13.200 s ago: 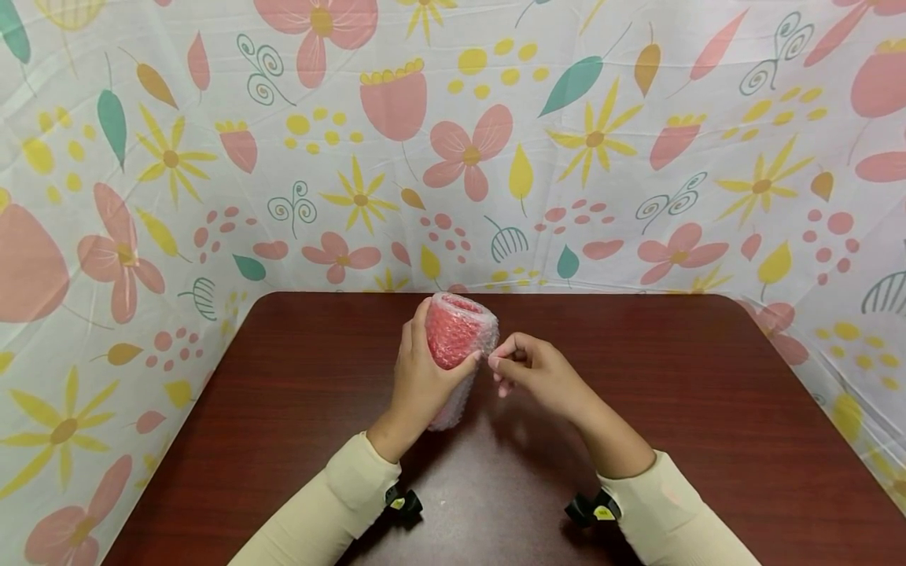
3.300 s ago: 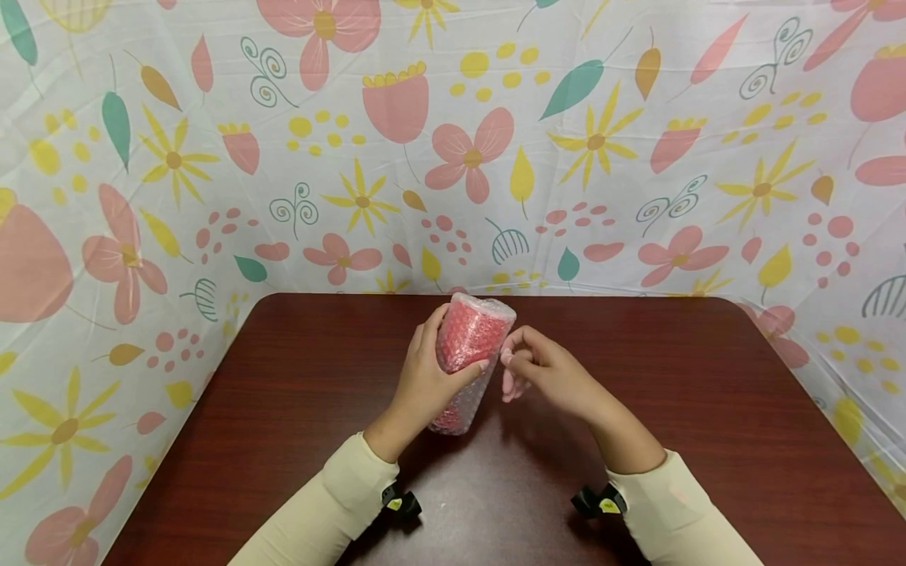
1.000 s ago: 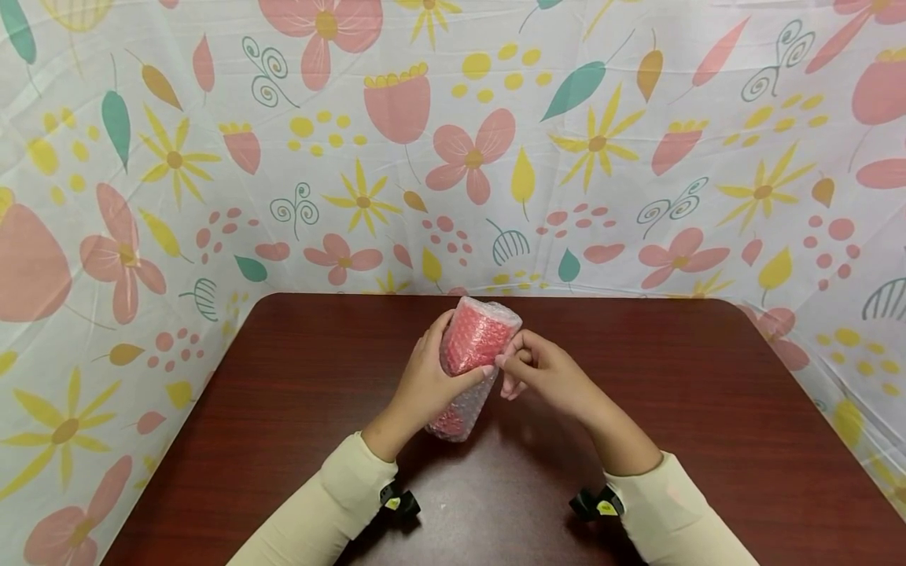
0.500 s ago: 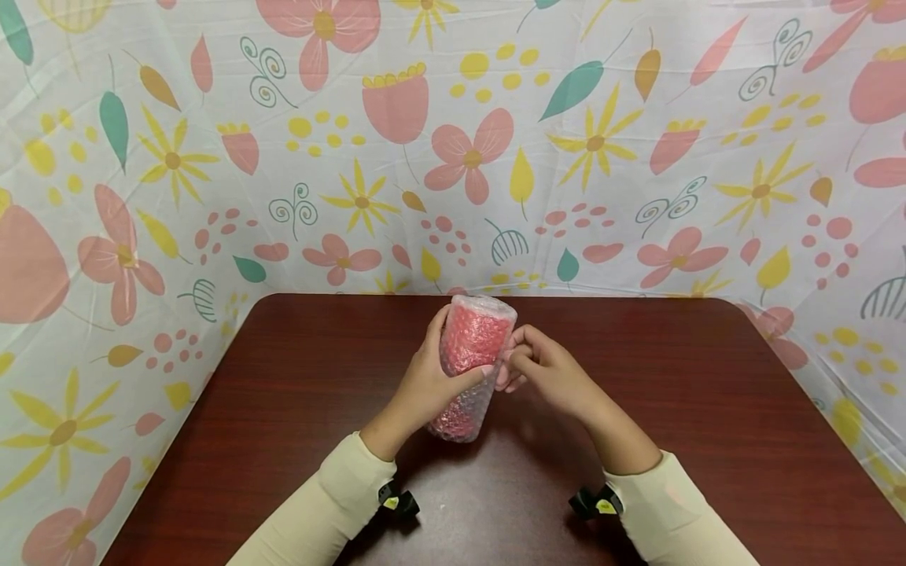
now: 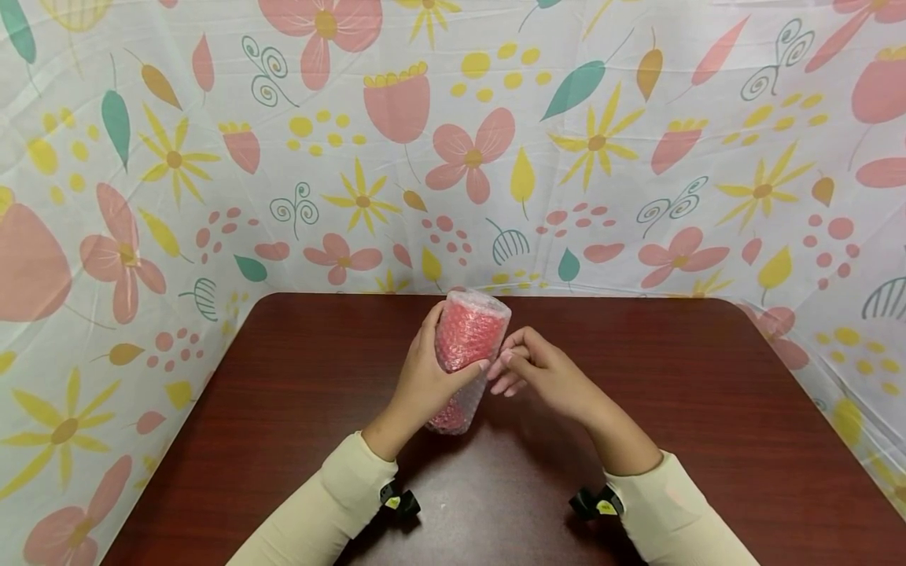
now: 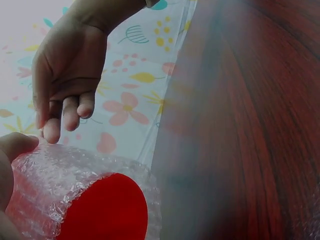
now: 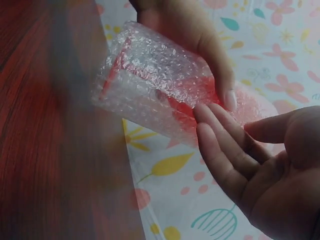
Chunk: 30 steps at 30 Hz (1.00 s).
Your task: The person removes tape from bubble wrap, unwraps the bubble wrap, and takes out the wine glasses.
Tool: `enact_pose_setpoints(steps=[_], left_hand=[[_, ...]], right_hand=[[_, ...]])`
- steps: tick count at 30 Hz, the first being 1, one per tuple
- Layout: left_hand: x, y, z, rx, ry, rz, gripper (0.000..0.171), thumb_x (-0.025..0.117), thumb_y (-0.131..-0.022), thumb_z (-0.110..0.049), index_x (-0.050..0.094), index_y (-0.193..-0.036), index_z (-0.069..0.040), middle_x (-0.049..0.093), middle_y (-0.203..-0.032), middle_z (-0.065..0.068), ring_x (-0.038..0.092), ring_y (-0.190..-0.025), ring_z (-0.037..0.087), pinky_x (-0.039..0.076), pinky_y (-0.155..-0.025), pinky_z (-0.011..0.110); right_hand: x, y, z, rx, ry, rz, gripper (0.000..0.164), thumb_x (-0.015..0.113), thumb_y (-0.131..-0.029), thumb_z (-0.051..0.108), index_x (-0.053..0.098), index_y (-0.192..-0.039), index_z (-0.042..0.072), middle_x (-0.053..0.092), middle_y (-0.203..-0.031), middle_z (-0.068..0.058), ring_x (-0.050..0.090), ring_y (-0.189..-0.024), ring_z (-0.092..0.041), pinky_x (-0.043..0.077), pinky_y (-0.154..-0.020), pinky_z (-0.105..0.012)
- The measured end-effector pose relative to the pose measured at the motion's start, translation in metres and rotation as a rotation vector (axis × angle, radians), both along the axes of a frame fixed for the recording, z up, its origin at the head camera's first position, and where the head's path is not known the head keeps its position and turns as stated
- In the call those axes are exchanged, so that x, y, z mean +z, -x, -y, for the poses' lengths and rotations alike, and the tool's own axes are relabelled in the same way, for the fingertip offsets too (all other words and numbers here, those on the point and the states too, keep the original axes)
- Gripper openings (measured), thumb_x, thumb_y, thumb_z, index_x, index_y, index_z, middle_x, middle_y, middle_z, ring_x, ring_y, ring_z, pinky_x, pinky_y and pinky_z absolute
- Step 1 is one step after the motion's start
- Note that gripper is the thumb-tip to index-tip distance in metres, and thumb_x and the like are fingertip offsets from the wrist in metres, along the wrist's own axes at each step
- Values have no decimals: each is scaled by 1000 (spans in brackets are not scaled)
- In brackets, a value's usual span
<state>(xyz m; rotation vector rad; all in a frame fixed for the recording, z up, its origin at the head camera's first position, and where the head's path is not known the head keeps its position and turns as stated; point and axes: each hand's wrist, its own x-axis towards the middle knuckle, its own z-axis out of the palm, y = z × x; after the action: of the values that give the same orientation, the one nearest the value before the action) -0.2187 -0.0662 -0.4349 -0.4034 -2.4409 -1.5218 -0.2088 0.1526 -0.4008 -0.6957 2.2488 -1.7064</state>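
A red cylinder in clear bubble wrap (image 5: 469,338) is held tilted over the table by my left hand (image 5: 425,373), thumb across the near side and the other fingers behind it. The wrap bunches in a pale rim at its upper end. The left wrist view shows the cylinder's flat red end (image 6: 110,210) inside the wrap. My right hand (image 5: 548,373) is at the bundle's right side, fingers loosely extended. In the right wrist view its fingertips (image 7: 202,111) lie right at the wrap, close to my left thumb (image 7: 227,95), and nothing is pinched between them.
The dark reddish-brown table (image 5: 318,464) spreads beneath both hands. A floral cloth (image 5: 467,228) hangs behind it and at both sides. Black wrist cameras (image 5: 596,503) are strapped below the cream sleeves (image 5: 340,503).
The bubble-wrapped cylinder has turned in my left hand over these frames, and since half a second ago it has shifted slightly up and left. My right fingers have loosened and straightened.
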Motion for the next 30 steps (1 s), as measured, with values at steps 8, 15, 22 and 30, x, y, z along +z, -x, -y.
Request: enact_pose_setpoints(steps=[8,15,22,30], left_hand=[[2,-2,-1,41,42,20,105,88,-75,-45,23,-158,-35,51,-144,5,52,-129,26,49,-102,51],[2,-4,-2,5,31,23,103,87,-77,-45,22,-157,-39,48,-147,5,53,-128,24,49,-103,50],[0,-6,-2,-34,29,63,106,86,-78,-48,17,-158,-43,43,-151,2,52,-130,24,48,-104,50],[-2,-5,-1,-57,44,72,102,81,-81,-52,12,-157,-50,43,-148,7,52,-128,26,48,-104,52]], right_hand=[[2,0,0,-62,-29,11,17,48,-106,12,49,-112,-4,65,-75,-17,71,-69,-27,61,-67,-47],[2,0,3,-73,-47,17,22,56,-104,17,51,-107,-5,65,-74,-17,69,-68,-22,61,-66,-37],[0,0,3,-74,-45,32,18,52,-105,13,50,-109,-5,67,-78,-19,72,-72,-24,61,-70,-41],[-3,2,0,-74,-33,22,18,47,-106,11,50,-111,-6,68,-83,-20,71,-78,-40,61,-72,-43]])
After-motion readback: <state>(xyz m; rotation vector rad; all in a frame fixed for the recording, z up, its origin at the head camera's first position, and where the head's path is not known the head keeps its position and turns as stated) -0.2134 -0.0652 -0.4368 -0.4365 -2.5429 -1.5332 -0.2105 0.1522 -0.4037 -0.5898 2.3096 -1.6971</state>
